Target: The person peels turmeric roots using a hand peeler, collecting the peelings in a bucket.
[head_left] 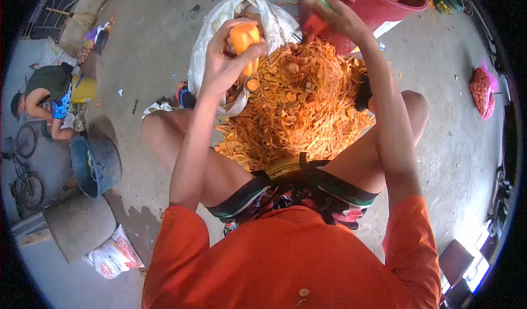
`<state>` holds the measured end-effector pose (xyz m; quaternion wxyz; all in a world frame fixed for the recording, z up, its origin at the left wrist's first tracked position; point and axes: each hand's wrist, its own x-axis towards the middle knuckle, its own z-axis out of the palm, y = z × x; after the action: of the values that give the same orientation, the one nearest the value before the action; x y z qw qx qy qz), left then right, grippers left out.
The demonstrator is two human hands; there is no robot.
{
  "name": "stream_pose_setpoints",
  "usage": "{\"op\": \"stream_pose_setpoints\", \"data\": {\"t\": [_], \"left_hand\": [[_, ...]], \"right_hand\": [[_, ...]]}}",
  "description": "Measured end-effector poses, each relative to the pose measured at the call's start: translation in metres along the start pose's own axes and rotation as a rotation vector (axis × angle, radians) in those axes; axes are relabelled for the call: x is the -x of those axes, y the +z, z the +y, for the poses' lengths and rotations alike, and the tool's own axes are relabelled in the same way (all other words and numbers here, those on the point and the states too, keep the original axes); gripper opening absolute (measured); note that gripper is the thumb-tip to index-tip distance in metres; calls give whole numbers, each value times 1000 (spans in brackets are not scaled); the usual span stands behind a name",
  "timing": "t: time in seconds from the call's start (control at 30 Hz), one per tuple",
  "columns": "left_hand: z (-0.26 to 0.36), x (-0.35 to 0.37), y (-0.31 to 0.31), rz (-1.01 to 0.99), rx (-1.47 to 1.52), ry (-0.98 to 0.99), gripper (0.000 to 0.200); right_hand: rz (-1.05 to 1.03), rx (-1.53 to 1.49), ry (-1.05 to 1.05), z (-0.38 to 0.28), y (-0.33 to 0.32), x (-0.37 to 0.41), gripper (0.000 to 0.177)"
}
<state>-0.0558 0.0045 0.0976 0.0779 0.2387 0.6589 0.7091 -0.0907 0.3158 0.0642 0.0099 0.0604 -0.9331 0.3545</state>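
Observation:
My left hand (230, 56) is wrapped round a peeled orange carrot (245, 37), held upright over the edge of an open white sack (211, 40). Up at the right, my right hand (335, 18) is closed round a thin tool with a green part (322, 0), beside the red tub's wall; motion blurs it, and most of the tool is hidden. Between my legs lies a large heap of orange peelings and cut ends (296, 100). More carrots show dimly inside the sack.
Beyond the heap stands a red tub (362, 1) holding orange pieces. A blue tub (96, 166), a yellow container (83, 89) and a bent-over person (49, 89) are at the left. At the right lies a red mesh bag (481, 92).

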Motion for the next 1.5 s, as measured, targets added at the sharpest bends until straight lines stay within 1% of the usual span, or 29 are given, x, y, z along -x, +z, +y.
{"op": "stream_pose_setpoints", "data": {"t": [0.03,0.07,0.1,0.13,0.17,0.2,0.27,0.3,0.33,0.4,0.43,0.47,0.53,0.6,0.67,0.73,0.77,0.8,0.87,0.9,0.93,0.97,1.0,1.03,1.1,1.27,1.33,1.4,1.5], "left_hand": [[-8,2,7,6,72,-44,35],[-14,6,10,-1,73,-52,35],[-19,9,14,-1,202,-272,37],[-25,11,19,1,333,-489,43],[-26,12,31,17,249,-490,61],[-27,11,36,20,254,-491,61],[-25,5,42,-88,357,-476,70],[-19,4,47,-17,318,-469,70],[-20,3,47,-14,318,-472,70],[-24,-2,43,114,438,-496,59],[-26,-4,41,186,430,-442,55],[-23,-5,39,195,426,-440,55],[-17,-11,34,311,546,-421,47],[-19,-16,28,358,579,-400,44],[-21,-19,24,410,644,-333,42],[-22,-20,23,399,661,-356,42],[-19,-19,26,398,666,-332,42],[-17,-18,28,398,673,-306,42],[-27,-18,21,359,672,-314,41],[-28,-17,20,355,633,-339,40],[-29,-15,20,350,595,-364,39],[-25,-15,23,349,595,-367,39],[-21,-14,28,383,598,-355,37],[-17,-15,31,418,601,-340,36],[-20,-15,31,416,575,-314,34],[-20,-14,32,394,569,-278,32],[-20,-12,32,398,480,-287,33],[-19,-11,32,395,463,-289,33],[-19,-15,34,400,471,-286,34]], "right_hand": [[155,-350,-14,-17,2,2,60],[157,-354,-3,-25,4,1,60],[123,-675,-38,-32,6,2,58],[85,-993,-77,-39,7,0,57],[218,-774,-310,-60,7,8,60],[214,-771,-309,-74,1,19,60],[-146,-970,-305,-93,-7,33,42],[-150,-972,-304,-95,-2,33,42],[-85,-857,-232,-95,5,33,47],[38,-626,-94,-92,23,34,57],[168,-652,-246,-84,30,33,52],[196,-648,-118,-92,23,35,44],[147,-555,-178,-86,19,35,38],[117,-547,-211,-90,26,42,37],[93,-537,-237,-93,34,47,38],[78,-384,-399,-94,43,49,30],[128,-320,-403,-102,47,47,46],[132,-318,-398,-108,46,48,46],[70,-125,-411,-117,42,52,85],[-3,10,-326,-118,42,52,107],[-3,9,-324,-117,44,51,107],[-5,44,-321,-115,46,50,103],[-8,79,-317,-113,49,50,99],[-9,80,-316,-111,51,50,99],[39,121,-338,-112,54,49,93],[-3,112,-266,-120,50,54,94],[-5,115,-238,-121,50,54,95],[8,140,-259,-120,51,54,88],[14,130,-264,-121,49,55,84]]}}
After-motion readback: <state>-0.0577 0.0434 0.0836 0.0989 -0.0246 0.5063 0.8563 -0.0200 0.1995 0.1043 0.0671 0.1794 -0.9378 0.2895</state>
